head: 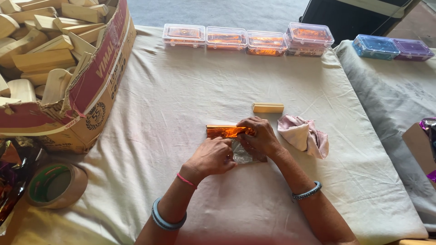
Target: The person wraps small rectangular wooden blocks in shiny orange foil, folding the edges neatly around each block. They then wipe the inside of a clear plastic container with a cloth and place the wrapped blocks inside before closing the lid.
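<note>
Both wrists wear bangles; the left hand (212, 155) and right hand (260, 136) press down together on a small block half wrapped in shiny orange foil (225, 132), mid-table on the cream cloth (181, 100). Fingers seem curled on the wrapper. Just right lies a crumpled pink rag (305, 134); farther, a bare wooden block (268, 107).

Single head camera, looking steeply down and forward over the table (190, 90) from the person's own seat. Close range: forearms enter from bottom edge, table's far edge near the top.
</note>
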